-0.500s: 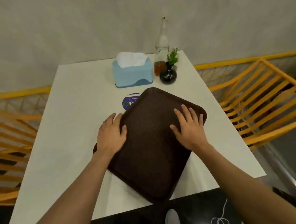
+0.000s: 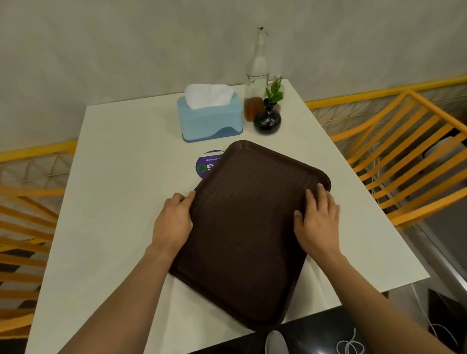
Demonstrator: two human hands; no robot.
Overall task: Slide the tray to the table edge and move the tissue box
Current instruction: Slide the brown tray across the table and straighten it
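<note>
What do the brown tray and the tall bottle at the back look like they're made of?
The tray looks like moulded plastic: matt dark brown, with a fine woven-pattern texture and rounded raised rim. The bottle seems to be clear glass; you see through it to the amber liquid at its bottom.

A white table (image 2: 113,218) stands against a pale wall. At its far right corner sit a tall clear glass bottle (image 2: 257,75) with amber liquid at the bottom and, just in front, a small round black vase (image 2: 267,120) holding a green sprig. A round purple sticker (image 2: 208,164) lies mid-table. Yellow slatted chairs (image 2: 418,147) flank the table.
</note>
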